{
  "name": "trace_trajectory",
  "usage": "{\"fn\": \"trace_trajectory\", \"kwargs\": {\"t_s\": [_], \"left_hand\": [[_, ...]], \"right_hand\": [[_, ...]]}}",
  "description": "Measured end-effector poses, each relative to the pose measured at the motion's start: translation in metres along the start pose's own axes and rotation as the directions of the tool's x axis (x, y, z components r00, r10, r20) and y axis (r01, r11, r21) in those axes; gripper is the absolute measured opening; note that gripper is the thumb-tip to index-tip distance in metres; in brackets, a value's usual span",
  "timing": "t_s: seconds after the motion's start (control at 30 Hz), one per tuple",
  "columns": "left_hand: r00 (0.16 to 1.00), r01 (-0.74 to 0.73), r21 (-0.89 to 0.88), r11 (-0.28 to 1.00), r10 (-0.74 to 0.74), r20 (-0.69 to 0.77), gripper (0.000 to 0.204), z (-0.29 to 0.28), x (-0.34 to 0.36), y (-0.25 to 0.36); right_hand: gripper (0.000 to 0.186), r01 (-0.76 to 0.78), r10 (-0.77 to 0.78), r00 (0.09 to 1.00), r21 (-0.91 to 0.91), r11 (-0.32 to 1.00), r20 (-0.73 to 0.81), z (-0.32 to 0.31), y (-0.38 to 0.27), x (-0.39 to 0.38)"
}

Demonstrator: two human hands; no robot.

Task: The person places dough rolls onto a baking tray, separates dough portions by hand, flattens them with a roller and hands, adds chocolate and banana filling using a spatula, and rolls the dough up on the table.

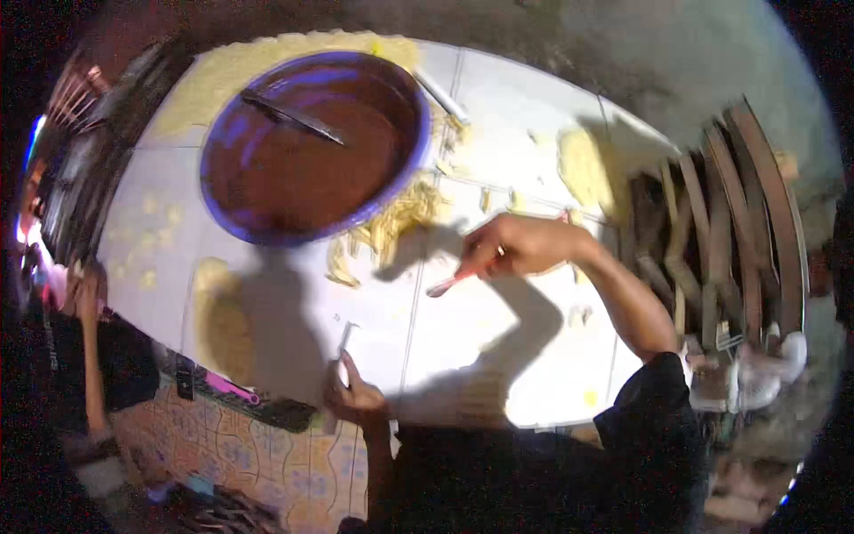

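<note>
My right hand (525, 245) is closed over the white-tiled table, gripping a small red-handled tool (455, 282). Its tip is blurred, so I cannot tell its exact kind. Near the table's front edge, my left hand (360, 400) has its fingers closed around a thin pale stick (348, 338) that points away from me. Beyond the hands lies a pile of yellowish strips (400, 218), beside a large purple basin (210, 200). Brown liquid (311, 173) fills much of the basin, and a dark flat stick (294, 117) leans across its rim into it.
Small yellow pieces (147, 236) are scattered on the table's left. A white rod (440, 96) lies right of the basin, and a pale yellow heap (583, 169) farther right. Wooden slats (721, 222) stand beyond the right edge. Another person's arm (89, 356) shows at far left.
</note>
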State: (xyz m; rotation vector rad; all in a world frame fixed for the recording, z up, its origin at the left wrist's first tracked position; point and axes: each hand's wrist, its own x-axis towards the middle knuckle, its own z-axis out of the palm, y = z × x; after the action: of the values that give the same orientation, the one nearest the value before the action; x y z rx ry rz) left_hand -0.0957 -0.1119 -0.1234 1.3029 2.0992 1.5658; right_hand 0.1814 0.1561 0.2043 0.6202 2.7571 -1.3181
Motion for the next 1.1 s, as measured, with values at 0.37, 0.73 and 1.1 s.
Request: {"fn": "trace_trajectory", "kwargs": {"t_s": [0.37,0.73,1.1], "left_hand": [[0.908,-0.413,0.666,0.621,0.333,0.253,0.063,-0.019,0.026,0.068],[0.933,-0.355,0.675,0.646,0.291,0.211,0.063,-0.026,0.025,0.063],[0.937,-0.348,0.561,0.752,0.263,0.229,0.058,-0.034,0.031,0.085]], "right_hand": [[0.042,-0.398,0.174,0.775,-0.256,0.881,-0.607,0.253,0.059,-0.105],[0.041,-0.567,0.616,0.687,0.246,0.787,-0.386,0.208,0.010,-0.182],[0.033,-0.144,0.256,0.678,0.217,0.965,-0.689,0.163,0.019,0.047]]}}
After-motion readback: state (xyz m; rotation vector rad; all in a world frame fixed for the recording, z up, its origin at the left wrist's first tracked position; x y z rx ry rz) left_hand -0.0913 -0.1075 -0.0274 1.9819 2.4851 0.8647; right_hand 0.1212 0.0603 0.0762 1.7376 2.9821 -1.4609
